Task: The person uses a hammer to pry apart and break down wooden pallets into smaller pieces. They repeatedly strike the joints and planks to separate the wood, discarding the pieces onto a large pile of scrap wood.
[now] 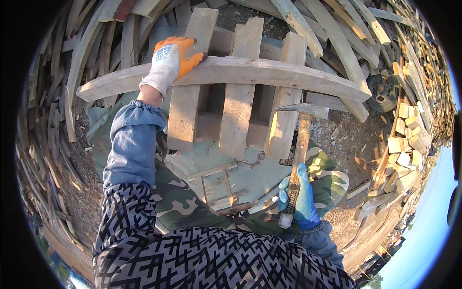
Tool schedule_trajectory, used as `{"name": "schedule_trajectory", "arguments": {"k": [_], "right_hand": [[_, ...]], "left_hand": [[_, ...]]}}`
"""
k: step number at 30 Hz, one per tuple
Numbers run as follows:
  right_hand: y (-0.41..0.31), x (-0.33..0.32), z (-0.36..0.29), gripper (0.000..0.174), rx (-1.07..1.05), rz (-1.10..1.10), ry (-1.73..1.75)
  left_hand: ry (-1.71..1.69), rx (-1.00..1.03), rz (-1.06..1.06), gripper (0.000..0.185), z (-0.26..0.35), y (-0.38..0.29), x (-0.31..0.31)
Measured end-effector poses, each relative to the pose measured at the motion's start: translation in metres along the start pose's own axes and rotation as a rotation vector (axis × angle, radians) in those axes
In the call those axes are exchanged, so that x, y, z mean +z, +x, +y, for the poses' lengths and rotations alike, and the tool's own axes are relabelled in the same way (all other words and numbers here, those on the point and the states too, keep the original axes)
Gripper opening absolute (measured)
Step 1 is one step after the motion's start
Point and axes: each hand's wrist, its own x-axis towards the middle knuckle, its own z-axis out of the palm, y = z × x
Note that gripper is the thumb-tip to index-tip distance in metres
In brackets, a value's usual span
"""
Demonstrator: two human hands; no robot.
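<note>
My left hand, in a white and orange work glove, rests on a long wooden beam, thumb and fingers around its upper edge. The beam lies crosswise over three short boards that sit side by side on a wooden support. My right hand, in a light blue glove, is closed around the handle of a claw-type hammer. Its metal head is up, with the long pointed end towards the left, just over the right-hand board. Whether it touches that board I cannot tell.
Piles of old timber surround the spot at the far side and left. Cut wood blocks are heaped at the right, near a round dark coil or wheel. A green sheet with a small wooden frame lies between the knees.
</note>
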Motion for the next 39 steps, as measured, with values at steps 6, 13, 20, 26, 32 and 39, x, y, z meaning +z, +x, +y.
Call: {"name": "schedule_trajectory", "arguments": {"k": [6,13,20,26,32,39], "right_hand": [[0.076,0.028,0.042,0.074,0.151,-0.281,0.644],[0.134,0.049,0.096,0.066,-0.069,0.122,0.28],[0.088,0.031,0.033,0.069,-0.051,0.081,0.07],[0.171,0.104,-0.051,0.08,-0.221,-0.12,0.536],[0.274,0.127,-0.101,0.093,-0.423,0.027,0.883],[0.296,0.131,-0.119,0.095,-0.464,-0.026,0.927]], "left_hand": [[0.122,0.009,-0.266,0.074,0.008,0.011,0.009],[0.167,-0.103,0.015,0.076,-0.041,0.004,0.016],[-0.041,-1.125,0.458,0.075,-0.198,-0.036,-0.009],[-0.392,-1.296,0.687,0.084,-0.345,-0.097,0.048],[-1.48,-1.145,0.572,0.061,-0.423,-0.102,0.1],[-1.873,-1.159,0.498,0.046,-0.466,-0.104,0.109]]}}
